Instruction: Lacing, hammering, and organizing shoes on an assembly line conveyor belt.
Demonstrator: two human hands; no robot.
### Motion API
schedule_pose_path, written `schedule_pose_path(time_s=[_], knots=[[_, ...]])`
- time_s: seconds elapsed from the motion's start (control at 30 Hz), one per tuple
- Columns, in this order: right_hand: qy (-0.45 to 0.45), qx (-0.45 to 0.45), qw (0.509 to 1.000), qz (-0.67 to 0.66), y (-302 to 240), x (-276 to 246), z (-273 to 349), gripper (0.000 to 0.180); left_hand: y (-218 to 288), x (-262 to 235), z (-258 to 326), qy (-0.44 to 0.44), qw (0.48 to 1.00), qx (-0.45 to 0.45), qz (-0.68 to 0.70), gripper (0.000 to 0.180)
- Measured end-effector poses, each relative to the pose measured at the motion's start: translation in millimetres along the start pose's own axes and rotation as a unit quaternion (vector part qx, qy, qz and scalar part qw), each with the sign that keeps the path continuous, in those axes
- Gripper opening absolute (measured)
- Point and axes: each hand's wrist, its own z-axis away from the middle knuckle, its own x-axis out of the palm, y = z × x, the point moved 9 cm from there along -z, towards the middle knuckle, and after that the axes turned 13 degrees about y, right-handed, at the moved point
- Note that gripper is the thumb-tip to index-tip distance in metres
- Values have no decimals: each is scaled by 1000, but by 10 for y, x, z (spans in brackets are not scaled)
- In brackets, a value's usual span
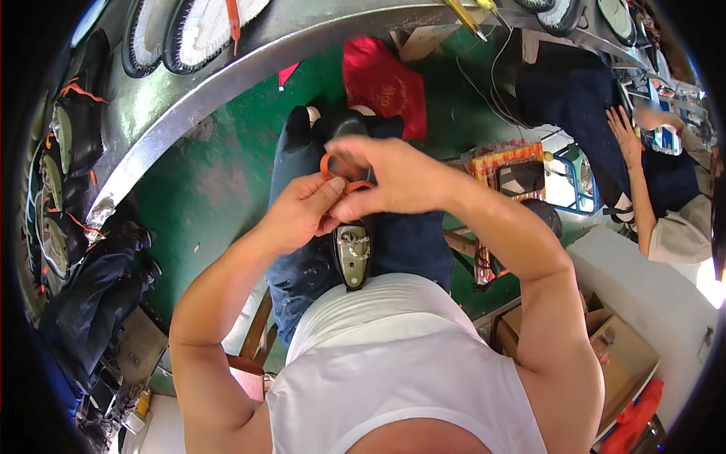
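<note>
An orange strip (326, 167), thin and bent into loops, is held between my two hands above my lap. The thumb and fingers of my left hand (293, 214) pinch it near its middle. My right hand (402, 175) curls around from the other side, its thumb beside the strip; its upper fingers are slightly smeared by motion. Below the hands a black shoe rests between my thighs, its opening towards me, with a grey-green shoe last (353, 246) inside it. A cord lies across the last's top. My hands hide the shoe's middle.
A curved metal worktable edge (162, 140) runs ahead and left, bearing upturned shoes (204, 34) and several lasted shoes (64, 140). Red cloth (386, 91) hangs beyond my knees. A blue-framed stool (578, 185) and a co-worker's arm (641, 197) are right; a cardboard box (628, 352) stands lower right.
</note>
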Motion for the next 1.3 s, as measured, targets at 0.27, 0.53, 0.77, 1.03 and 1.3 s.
schedule_pose_path(time_s=[0.27, 0.53, 0.77, 1.03, 1.3], knots=[[46, 71, 996, -17, -101, -415, 122, 10, -47, -30, -32, 12, 981, -127, 147, 30], [16, 107, 992, 59, 220, -195, 398, 34, 248, 26, 70, 48, 953, 288, -76, 4], [-157, 239, 955, -76, 528, 194, 346, 24, 708, 240, 585, 274, 704, 537, -377, 20], [-27, -83, 932, 352, 161, -92, 584, 21, 310, -106, 800, 321, 817, 380, -292, 11], [147, 59, 960, 229, 374, 641, 966, 122, 124, -348, 784, 255, 941, 200, -101, 18]])
